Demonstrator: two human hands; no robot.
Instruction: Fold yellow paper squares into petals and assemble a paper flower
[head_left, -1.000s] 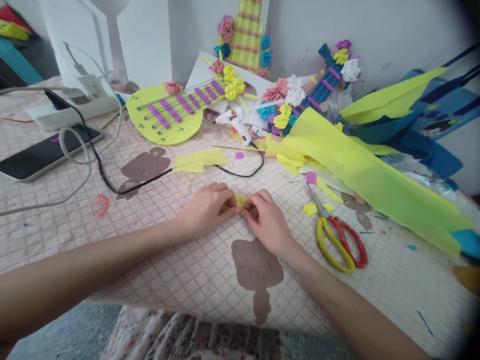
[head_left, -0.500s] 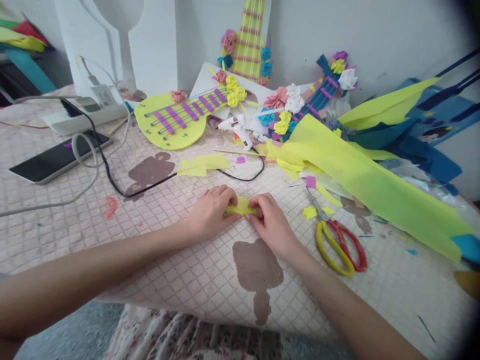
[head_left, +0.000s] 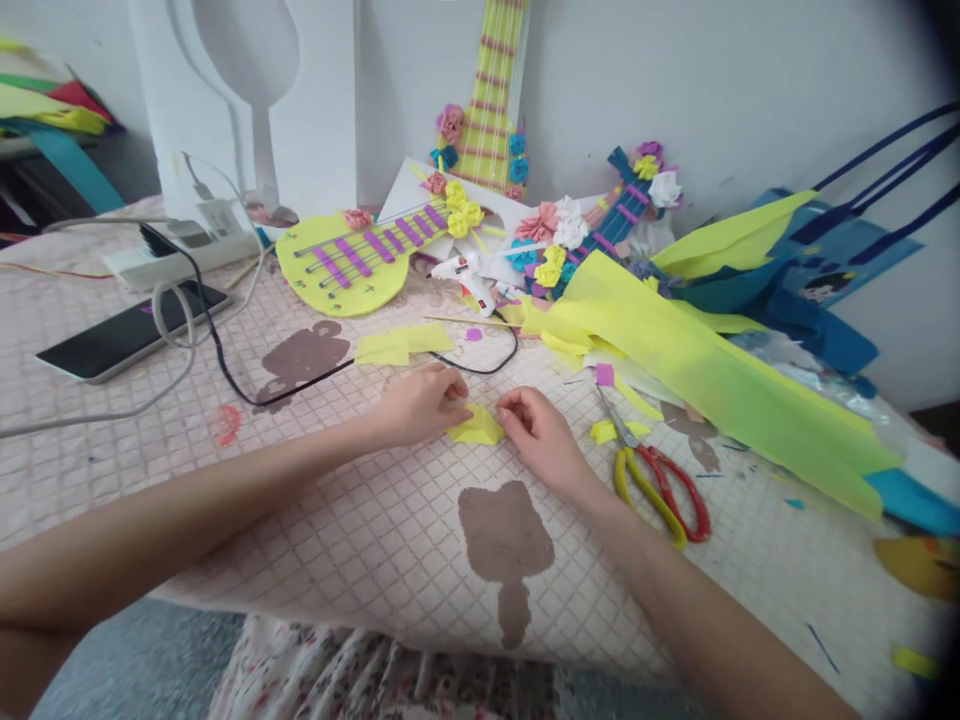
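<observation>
A small folded piece of yellow crepe paper (head_left: 477, 428) lies low over the tablecloth between my two hands. My left hand (head_left: 421, 404) has its thumb and fingers closed at the paper's upper left edge. On the other side, the curled fingers of my right hand (head_left: 538, 432) pinch at the right edge; the exact contact is hard to make out. Scissors (head_left: 651, 480) with one yellow and one red handle rest to the right of my right hand. Beyond my left hand are flat yellow paper strips (head_left: 401, 343).
A white glue gun (head_left: 466, 278) with a black cord lies behind. Yellow paper guitars (head_left: 352, 265) with paper flowers and a long yellow crepe sheet (head_left: 712, 370) fill the back and right. A phone (head_left: 135, 330) and a power strip (head_left: 180, 255) with cables are at left.
My fingers have loosened slightly around the yellow paper, and more of its surface shows, folded flatter. The camera view has shifted a little.
</observation>
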